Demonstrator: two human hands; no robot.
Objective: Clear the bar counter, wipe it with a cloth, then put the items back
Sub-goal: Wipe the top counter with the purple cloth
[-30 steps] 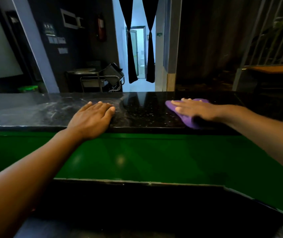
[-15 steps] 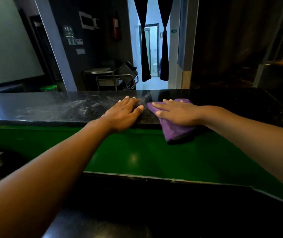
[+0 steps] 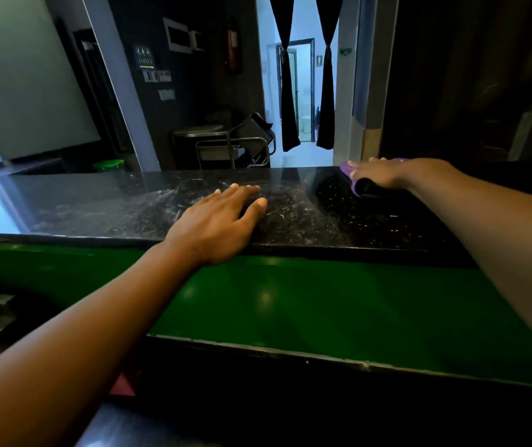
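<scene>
The black speckled bar counter (image 3: 96, 208) runs across the view, streaked with smears at its middle. My left hand (image 3: 217, 221) lies flat on the counter near its front edge, fingers spread, holding nothing. My right hand (image 3: 377, 174) presses a purple cloth (image 3: 348, 171) against the counter's far right part, near the back edge. Most of the cloth is hidden under the hand. No other items stand on the counter.
A green panel (image 3: 322, 304) drops below the counter's front edge to a lower dark ledge (image 3: 258, 398). Behind the counter are a metal trolley (image 3: 225, 150), a green bin (image 3: 109, 164) and a curtained doorway (image 3: 303, 91).
My right hand has slid the purple cloth from the front edge beside my left hand to the far right back of the counter. My left hand stays flat.
</scene>
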